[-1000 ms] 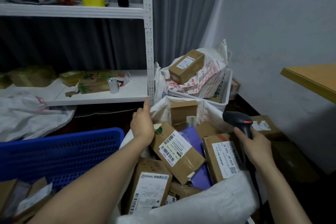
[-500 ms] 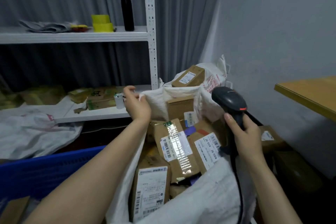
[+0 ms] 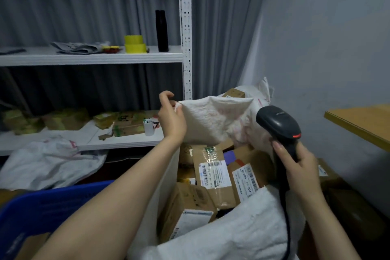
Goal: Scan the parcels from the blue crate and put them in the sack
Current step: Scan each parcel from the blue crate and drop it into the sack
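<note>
The left hand (image 3: 172,118) pinches the sack (image 3: 211,120) rim, holding it up over the parcels (image 3: 213,172) packed inside; the right hand (image 3: 299,169) grips the scanner (image 3: 276,121). The blue crate (image 3: 46,211) lies low left, beneath the left arm, nearer that hand; its contents are mostly hidden, possibly one carton (image 3: 31,246)

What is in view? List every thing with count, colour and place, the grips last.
sack: one, white, centre
parcels: several, brown, inside the sack
blue crate: one, blue, lower left
scanner: one, black, right of sack
tape rolls: two, yellow, upper shelf
bottle: one, black, upper shelf
cup: one, white, lower shelf
loose sack: one, white, draped off lower shelf
table: one, wooden, right edge
left grip: bare hand, pinches the sack's rim
right grip: bare hand, holds the scanner
</note>
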